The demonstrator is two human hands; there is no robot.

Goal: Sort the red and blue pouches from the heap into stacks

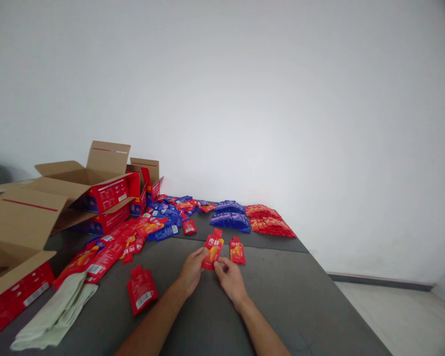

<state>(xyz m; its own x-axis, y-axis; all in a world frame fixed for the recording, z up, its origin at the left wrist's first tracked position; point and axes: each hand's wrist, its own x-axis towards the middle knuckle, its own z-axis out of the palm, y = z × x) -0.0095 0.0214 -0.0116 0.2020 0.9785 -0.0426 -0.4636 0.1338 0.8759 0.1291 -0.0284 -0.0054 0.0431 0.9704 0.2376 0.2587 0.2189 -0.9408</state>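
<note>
Between my two hands is a red pouch (213,249) with an orange fruit print, its narrow spout end pointing away from me. My left hand (193,268) pinches its left edge, and my right hand (230,279) grips its lower right corner. Just right of it, a similar red pouch (237,251) lies face up on the dark table (281,301). Farther back are overlapping rows of blue pouches (230,221) and, to their right, rows of red pouches (272,225). A single red pouch (142,290) showing a barcode lies left of my left forearm.
Mixed loose red and blue pouches (166,217) spread over the table's left and back. Open cardboard boxes (109,195) stand at the left, another box (18,296) nearer. A folded pale cloth (55,316) lies at the front left. A white wall (281,109) rises behind the table.
</note>
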